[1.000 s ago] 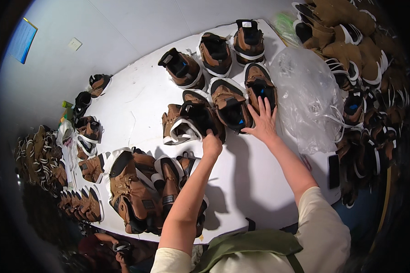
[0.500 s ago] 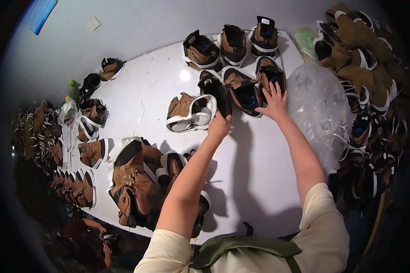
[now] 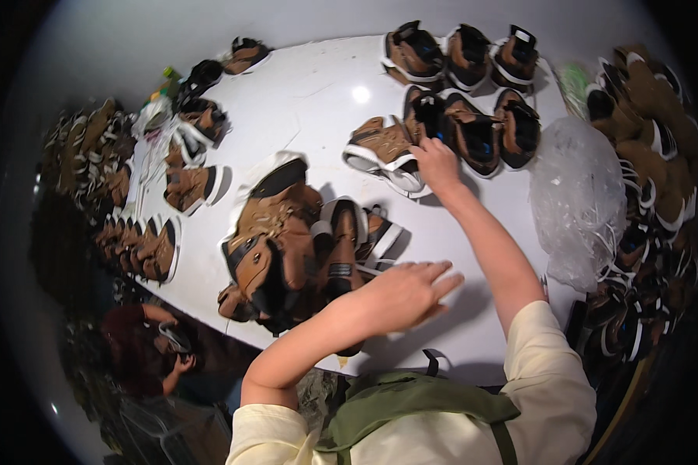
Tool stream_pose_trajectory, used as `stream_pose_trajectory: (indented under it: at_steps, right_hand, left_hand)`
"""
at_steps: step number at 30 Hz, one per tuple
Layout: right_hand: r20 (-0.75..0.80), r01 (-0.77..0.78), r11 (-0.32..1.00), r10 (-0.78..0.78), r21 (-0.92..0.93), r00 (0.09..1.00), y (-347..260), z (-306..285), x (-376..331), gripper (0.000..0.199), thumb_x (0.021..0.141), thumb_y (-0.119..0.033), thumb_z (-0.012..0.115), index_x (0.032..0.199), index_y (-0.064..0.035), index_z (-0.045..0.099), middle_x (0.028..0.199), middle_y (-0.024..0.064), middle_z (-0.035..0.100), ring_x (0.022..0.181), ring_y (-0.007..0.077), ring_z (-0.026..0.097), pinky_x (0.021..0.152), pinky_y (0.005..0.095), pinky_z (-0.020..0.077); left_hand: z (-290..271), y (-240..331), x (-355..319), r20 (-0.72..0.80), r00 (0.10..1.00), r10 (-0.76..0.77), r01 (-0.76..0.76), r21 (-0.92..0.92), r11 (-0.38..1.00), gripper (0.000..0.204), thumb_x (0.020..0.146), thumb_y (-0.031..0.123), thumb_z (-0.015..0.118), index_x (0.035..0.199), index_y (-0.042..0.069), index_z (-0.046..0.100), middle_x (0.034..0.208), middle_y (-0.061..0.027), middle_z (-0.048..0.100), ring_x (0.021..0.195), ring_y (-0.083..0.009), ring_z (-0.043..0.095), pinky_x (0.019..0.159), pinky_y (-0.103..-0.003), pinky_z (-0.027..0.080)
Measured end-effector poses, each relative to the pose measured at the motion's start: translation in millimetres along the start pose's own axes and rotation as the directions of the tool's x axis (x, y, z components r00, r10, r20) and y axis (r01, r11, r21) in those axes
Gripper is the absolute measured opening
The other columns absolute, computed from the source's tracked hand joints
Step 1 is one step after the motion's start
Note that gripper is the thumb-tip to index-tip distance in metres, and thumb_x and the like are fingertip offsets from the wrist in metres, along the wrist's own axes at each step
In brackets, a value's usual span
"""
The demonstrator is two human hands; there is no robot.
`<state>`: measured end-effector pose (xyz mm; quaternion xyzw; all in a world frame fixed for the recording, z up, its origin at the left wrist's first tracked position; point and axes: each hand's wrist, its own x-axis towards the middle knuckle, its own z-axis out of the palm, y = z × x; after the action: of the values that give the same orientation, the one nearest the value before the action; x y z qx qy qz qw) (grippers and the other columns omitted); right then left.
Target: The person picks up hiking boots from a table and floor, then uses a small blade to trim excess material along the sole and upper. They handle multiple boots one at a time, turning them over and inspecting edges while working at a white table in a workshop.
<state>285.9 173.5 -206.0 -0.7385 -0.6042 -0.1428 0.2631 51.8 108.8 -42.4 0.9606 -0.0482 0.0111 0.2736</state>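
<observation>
- Head view: my R hand was out over the table, arm stretched fwd, fingertips at the near edge of the white-trimmed shoe, just by the dark shoe.
- R fingers bent fairly close together; couldn't say if they pinched the edge or only touched it, contact too small to see.
- My L hand was lower, well apart from R, above the near part of the table; a bit blurred, fingers loose & spread, palm down.
- White-trimmed shoe: approx. mid-table, right up against the dark shoe's L side, brown upper at back, white part twd me.
- Dark shoe: L end of the front row, then mid shoe & end shoe, side by side.
- Rear trio stood behind that row, heels twd me.
- Pile of brown shoes: near L part of table, L of my L hand, partly behind that forearm.
- Clear bag: R edge of table; brown heap beyond it.
- Far L: more shoes in a slanted row; below, a co-worker's hand by a dark item.
</observation>
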Motion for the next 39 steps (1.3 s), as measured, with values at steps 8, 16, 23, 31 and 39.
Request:
stream_pose_trajectory:
  at_steps: [8,16,23,31,39]
  right_hand:
    - [-0.086,0.154,0.921,-0.131,0.359,0.988,37,-128,-92,0.041,0.061,0.008,0.055,0.097,-0.0053,0.067,0.088,0.0104,0.062,0.079,0.029,0.058,0.069,0.0356,0.0484]
    - [0.121,0.197,0.972,-0.212,0.126,0.97,86,-99,-215,0.038,0.065,0.005,0.055,0.101,-0.0027,0.064,0.094,0.0119,0.062,0.085,0.03,0.059,0.071,0.038,0.0487]
    - [0.073,0.004,1.0,-0.002,-0.029,0.997,79,-83,-264,0.036,0.072,0.006,0.053,0.104,-0.004,0.063,0.09,0.0103,0.064,0.084,0.0299,0.057,0.076,0.0397,0.0461]
    - [-0.296,-0.106,0.994,0.103,0.007,0.95,-4,-86,-293,0.032,0.079,0.007,0.049,0.107,-0.0027,0.062,0.11,0.0138,0.06,0.103,0.0314,0.055,0.09,0.0368,0.0447]
    - [0.129,-0.1,0.705,0.012,0.702,0.992,-139,-77,-186,0.026,0.093,-0.016,0.049,0.108,0.0007,0.063,0.104,0.0087,0.065,0.099,0.0165,0.058,0.088,0.0295,0.0435]
  left_hand:
    - [-93,-32,-172,-0.716,0.473,-0.513,0.354,-0.379,0.855,0.028,0.084,0.007,0.059,0.11,-0.002,0.058,0.112,-0.0131,0.06,0.104,-0.0201,0.057,0.089,-0.031,0.043]
    - [-57,-129,-216,-0.446,0.295,-0.845,0.561,-0.635,0.531,0.042,0.092,0.033,0.058,0.113,-0.004,0.058,0.101,-0.0041,0.06,0.093,-0.0098,0.053,0.085,-0.023,0.041]
    - [-55,-158,-226,-0.447,0.352,-0.822,0.169,-0.834,0.526,0.019,0.087,0.022,0.065,0.089,0.003,0.064,0.077,0.0002,0.063,0.062,-0.0065,0.056,0.056,-0.02,0.044]
    - [-39,-113,-263,-0.74,0.428,-0.519,-0.351,-0.665,0.659,0.02,0.094,0.016,0.049,0.106,0.001,0.056,0.097,-0.0099,0.064,0.083,-0.0181,0.064,0.075,-0.032,0.054]
    - [-33,-71,-282,-0.683,0.464,-0.564,-0.531,-0.724,0.44,0.024,0.091,0.015,0.045,0.104,0.0,0.059,0.096,-0.0117,0.065,0.085,-0.0228,0.064,0.079,-0.035,0.054]
